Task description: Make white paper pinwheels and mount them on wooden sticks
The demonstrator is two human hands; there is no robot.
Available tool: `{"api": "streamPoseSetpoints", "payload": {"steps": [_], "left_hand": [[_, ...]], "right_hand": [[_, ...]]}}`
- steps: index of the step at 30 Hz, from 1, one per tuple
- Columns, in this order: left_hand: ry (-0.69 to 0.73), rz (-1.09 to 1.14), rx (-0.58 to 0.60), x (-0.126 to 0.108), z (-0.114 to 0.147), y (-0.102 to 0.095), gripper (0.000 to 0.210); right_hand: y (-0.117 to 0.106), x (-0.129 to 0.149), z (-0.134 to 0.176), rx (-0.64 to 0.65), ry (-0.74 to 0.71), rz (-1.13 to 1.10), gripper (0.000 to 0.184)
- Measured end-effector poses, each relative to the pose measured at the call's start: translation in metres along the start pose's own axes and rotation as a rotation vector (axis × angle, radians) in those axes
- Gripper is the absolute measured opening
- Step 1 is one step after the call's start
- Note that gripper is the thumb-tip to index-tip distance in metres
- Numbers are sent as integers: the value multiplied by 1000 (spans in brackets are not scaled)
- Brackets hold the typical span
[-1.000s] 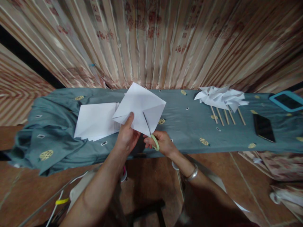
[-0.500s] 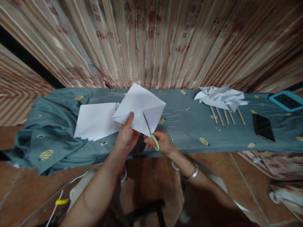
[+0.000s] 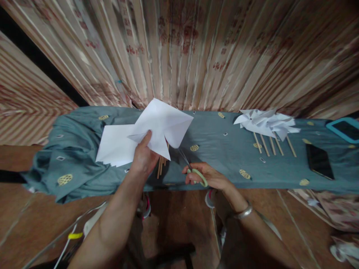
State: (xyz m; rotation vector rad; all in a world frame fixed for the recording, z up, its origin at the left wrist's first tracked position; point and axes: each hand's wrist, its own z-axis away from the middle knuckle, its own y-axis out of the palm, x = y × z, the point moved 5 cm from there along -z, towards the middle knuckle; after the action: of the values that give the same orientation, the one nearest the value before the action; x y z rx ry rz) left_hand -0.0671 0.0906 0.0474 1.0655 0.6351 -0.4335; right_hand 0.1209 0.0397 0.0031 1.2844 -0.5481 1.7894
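Observation:
My left hand (image 3: 145,157) grips a white sheet of paper (image 3: 165,119), thumb on top and the other fingers beneath. The sheet is creased and has slits running in from its corners; one slit gapes at the lower right. My right hand (image 3: 202,175) holds scissors (image 3: 199,177) with light green handles, blades pointing up and left, just clear of the paper. Under the held sheet, several thin wooden sticks (image 3: 160,164) show in part. A stack of white paper (image 3: 116,145) lies to the left, partly covered by the held sheet.
The narrow table has a grey-green cloth (image 3: 218,149) with yellow pineapple prints. White paper pinwheels (image 3: 266,121) on wooden sticks lie at the right. Beyond them are a black phone (image 3: 319,160) and a blue-framed tablet-like object (image 3: 344,129). A pleated curtain (image 3: 179,56) hangs behind.
The scissors have come out of the paper, and my right hand has moved right and down with them. The cut slit has spread open, and the sticks beneath now show.

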Motion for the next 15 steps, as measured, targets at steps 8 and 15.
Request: {"api": "streamPoseSetpoints", "payload": {"steps": [8,15], "left_hand": [[-74,-144,120,8,6,-9,30],[-337,-381,191,53,28,-18,19]], "right_hand": [[-77,11,25,-506,-200,-45,60],[-76,24,22,-551,-349,-110,57]]}}
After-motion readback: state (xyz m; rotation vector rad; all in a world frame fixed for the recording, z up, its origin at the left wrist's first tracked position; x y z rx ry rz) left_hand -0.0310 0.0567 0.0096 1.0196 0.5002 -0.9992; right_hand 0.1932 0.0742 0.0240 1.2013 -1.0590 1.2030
